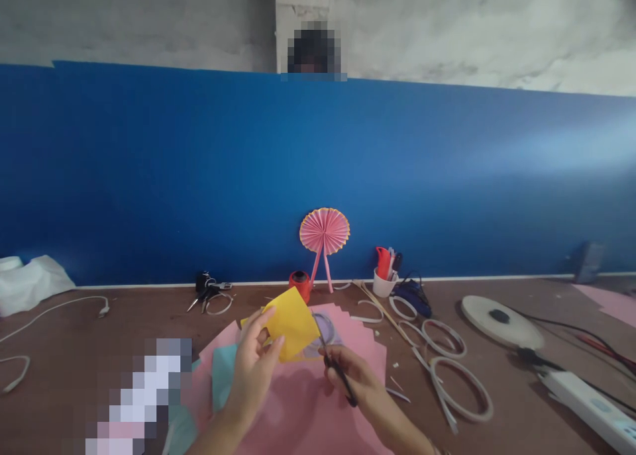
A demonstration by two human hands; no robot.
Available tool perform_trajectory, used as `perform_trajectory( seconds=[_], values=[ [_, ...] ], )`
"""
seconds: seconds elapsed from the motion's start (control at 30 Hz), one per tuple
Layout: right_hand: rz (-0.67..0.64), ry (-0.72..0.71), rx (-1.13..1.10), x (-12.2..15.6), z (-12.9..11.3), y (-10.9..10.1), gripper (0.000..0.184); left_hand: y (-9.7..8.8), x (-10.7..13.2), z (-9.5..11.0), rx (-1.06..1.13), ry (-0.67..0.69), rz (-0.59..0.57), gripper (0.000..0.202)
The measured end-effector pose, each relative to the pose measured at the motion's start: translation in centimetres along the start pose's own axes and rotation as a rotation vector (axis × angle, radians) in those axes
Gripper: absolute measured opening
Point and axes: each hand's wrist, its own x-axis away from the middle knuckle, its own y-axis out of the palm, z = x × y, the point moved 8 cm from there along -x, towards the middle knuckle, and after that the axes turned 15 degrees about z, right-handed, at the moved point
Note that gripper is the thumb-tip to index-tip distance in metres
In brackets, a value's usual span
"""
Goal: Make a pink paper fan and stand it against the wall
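My left hand [258,352] pinches a square of yellow paper [293,324] by its left side, tilted above the work surface. Closed round the black handles of a pair of scissors [342,379] is my right hand [355,369]. The scissor blades meet the paper's right edge; whether they are cutting into it I cannot tell. Below both hands lie sheets of pink paper [298,415], with light blue paper [222,372] at their left. A lilac ring-shaped piece [325,329] rests on the pink sheets, partly hidden by the yellow paper.
A pink pleated paper fan [324,232] leans on the blue partition [199,170], beside a red container [299,283]. A white cup [384,284] holds pens. Coiled white strips [462,389], a round white device [501,322] and a power strip [591,408] lie right; keys [211,289] left.
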Motion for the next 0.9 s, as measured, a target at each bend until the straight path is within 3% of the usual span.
perform_trajectory(
  seconds=[0.4,0.9],
  values=[
    [0.032,0.022,0.012,-0.26,-0.20,0.07,0.056,0.00,0.11,-0.29,-0.002,0.013,-0.008,0.042],
    [0.030,0.011,-0.020,-0.19,0.17,-0.16,0.045,0.06,0.21,-0.22,-0.025,-0.002,-0.015,0.044]
  ],
)
